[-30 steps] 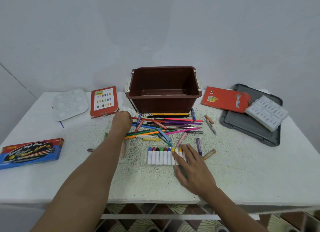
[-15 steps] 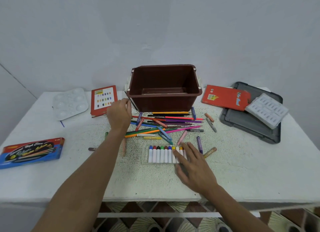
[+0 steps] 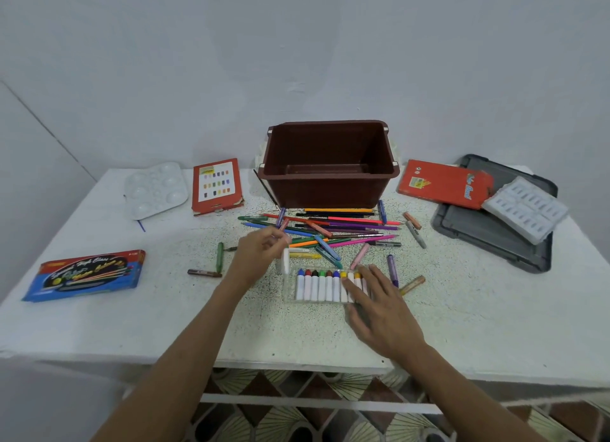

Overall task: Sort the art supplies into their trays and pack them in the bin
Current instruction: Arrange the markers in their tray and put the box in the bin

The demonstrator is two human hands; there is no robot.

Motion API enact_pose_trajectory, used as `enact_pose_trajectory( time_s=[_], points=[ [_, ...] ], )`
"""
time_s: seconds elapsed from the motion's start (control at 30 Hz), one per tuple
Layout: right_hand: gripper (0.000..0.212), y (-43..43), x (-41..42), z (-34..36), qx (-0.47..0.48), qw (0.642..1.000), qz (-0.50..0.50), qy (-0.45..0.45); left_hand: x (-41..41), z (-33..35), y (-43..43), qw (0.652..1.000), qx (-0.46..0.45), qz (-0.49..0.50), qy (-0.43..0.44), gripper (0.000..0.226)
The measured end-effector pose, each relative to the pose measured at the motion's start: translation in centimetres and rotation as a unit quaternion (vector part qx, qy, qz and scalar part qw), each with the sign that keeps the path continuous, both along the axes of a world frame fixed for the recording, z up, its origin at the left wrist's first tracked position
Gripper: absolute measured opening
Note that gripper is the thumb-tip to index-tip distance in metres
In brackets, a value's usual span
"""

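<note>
A clear tray of white-bodied crayons (image 3: pixel 318 286) lies at the table's middle front. My right hand (image 3: pixel 376 303) rests flat on its right end with fingers straight. My left hand (image 3: pixel 260 253) hovers just left of the tray and pinches a white crayon (image 3: pixel 286 260) that hangs upright from its fingers. A heap of coloured pencils and markers (image 3: pixel 330 230) lies behind the tray. The empty brown bin (image 3: pixel 330 164) stands behind the heap.
A white paint palette (image 3: pixel 155 189) and a red paint box (image 3: pixel 216 186) sit at the back left. A blue pencil box (image 3: pixel 85 275) lies front left. A red box (image 3: pixel 444 182), a white moulded tray (image 3: pixel 525 209) and a grey lid (image 3: pixel 495 230) lie right. Loose crayons (image 3: pixel 392 270) are scattered around.
My left hand has come back from near the bin toward the tray and now pinches a white crayon. My right hand has stayed on the tray.
</note>
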State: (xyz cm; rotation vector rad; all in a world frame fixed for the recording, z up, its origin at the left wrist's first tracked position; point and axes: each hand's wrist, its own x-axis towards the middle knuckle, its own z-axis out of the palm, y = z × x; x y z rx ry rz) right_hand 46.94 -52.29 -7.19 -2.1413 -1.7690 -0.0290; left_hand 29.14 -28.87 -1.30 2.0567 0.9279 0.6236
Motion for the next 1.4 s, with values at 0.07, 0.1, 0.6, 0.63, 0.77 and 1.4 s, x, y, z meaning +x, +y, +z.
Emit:
enact_pose_trajectory(
  time_s=[0.07, 0.1, 0.6, 0.63, 0.77, 1.4],
  points=[
    [0.052, 0.0, 0.0, 0.0, 0.001, 1.0, 0.001, -0.001, -0.4, -0.5, -0.9, 0.999, 0.024, -0.018, 0.033, 0.012],
    [0.051, 0.0, -0.1, 0.0, 0.003, 1.0, 0.001, -0.001, -0.5, -0.8, -1.3, 0.998, 0.031, -0.019, 0.043, 0.011],
    [0.049, 0.0, -0.1, 0.1, 0.019, 1.0, 0.004, -0.015, -2.0, -3.5, -5.1, 0.973, 0.188, -0.033, 0.128, 0.038],
    [0.049, 0.0, -0.1, 0.1, 0.019, 1.0, 0.004, -0.015, -2.1, -3.6, -5.3, 0.972, 0.195, -0.027, 0.129, 0.037],
    [0.049, 0.0, -0.1, 0.1, 0.022, 1.0, 0.007, -0.017, -2.6, -4.5, -5.6, 0.965, 0.231, -0.017, 0.123, 0.033],
    [0.052, -0.1, -0.1, -0.2, 0.01, 0.999, 0.002, -0.047, -2.6, -5.7, -8.4, 0.944, 0.314, 0.005, 0.1, 0.042]
  ],
)
